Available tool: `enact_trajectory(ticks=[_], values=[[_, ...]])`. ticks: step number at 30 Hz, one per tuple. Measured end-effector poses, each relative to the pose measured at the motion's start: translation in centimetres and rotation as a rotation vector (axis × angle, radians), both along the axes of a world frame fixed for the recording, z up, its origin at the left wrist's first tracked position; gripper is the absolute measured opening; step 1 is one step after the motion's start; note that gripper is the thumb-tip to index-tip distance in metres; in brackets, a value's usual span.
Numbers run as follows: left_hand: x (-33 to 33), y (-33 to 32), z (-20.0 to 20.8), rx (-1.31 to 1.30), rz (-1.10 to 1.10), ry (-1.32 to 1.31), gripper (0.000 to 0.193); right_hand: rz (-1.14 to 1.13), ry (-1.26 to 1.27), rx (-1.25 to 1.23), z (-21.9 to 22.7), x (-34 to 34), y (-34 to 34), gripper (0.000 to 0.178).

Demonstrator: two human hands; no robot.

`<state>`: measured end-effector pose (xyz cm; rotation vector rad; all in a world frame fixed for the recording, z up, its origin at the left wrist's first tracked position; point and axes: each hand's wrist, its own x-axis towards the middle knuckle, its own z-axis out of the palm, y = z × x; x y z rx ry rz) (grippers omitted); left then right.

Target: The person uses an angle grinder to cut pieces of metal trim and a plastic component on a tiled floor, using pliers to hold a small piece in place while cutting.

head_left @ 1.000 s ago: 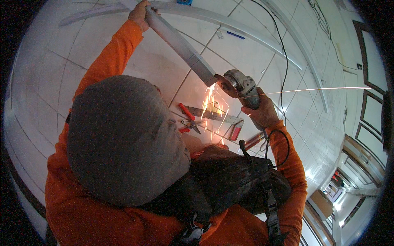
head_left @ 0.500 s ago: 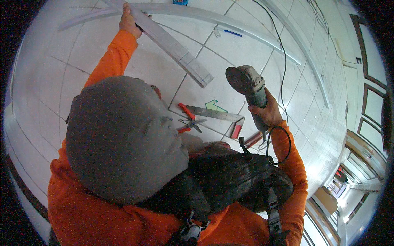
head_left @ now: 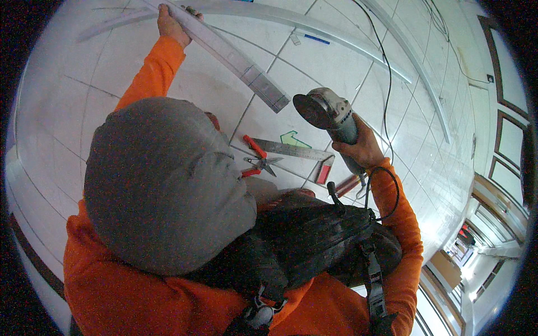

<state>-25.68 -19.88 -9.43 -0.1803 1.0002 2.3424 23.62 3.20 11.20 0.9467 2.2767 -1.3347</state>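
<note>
My left hand [head_left: 174, 25] is wrapped round a long grey metal profile [head_left: 241, 68], which slants down to the right above the tiled floor. Marked lines cross the profile near its near end. In my right hand [head_left: 363, 144] is an angle grinder [head_left: 343, 127], gripped round its body. Its dark disc [head_left: 314, 112] is just right of the profile's end, with a small gap in view. Red-handled snips [head_left: 259, 161] lie spread on the floor below. Beside them rests a try square [head_left: 297, 150] with a red part in its stock.
Long metal strips [head_left: 314, 25] lie across the far floor, with another [head_left: 423, 73] to the right. A black cord [head_left: 386, 78] runs over the tiles. There is a blue pen-like stick [head_left: 317, 39] and a green arrow sticker [head_left: 292, 139]. A black bag [head_left: 314, 241] hangs across my body.
My right hand has brought the grinder left and slightly up, closer to the profile's end. My left hand and the profile have shifted a little.
</note>
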Motion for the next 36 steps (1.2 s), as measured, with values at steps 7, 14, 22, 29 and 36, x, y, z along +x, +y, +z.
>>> enact_trajectory(ticks=[7,14,22,29,36], values=[[0.2,0.1,0.1,-0.045,0.000,0.010,0.058,0.026,-0.011,-0.008,0.2,-0.2,-0.3,0.069],[0.2,0.0,0.0,-0.024,0.013,-0.017,0.059,0.029,-0.026,0.005,-0.6,0.1,-0.1,0.067],[-0.1,0.0,-0.1,-0.040,0.014,0.002,0.062,-0.052,0.009,-0.077,-0.3,-0.4,-0.6,0.066],[0.4,0.3,0.3,-0.010,0.029,0.014,0.063,-0.056,0.124,-0.176,-1.7,0.3,-0.3,0.068],[0.1,-0.6,-0.4,0.038,0.016,-0.005,0.064,0.060,0.041,0.010,-1.5,-0.2,0.2,0.071]])
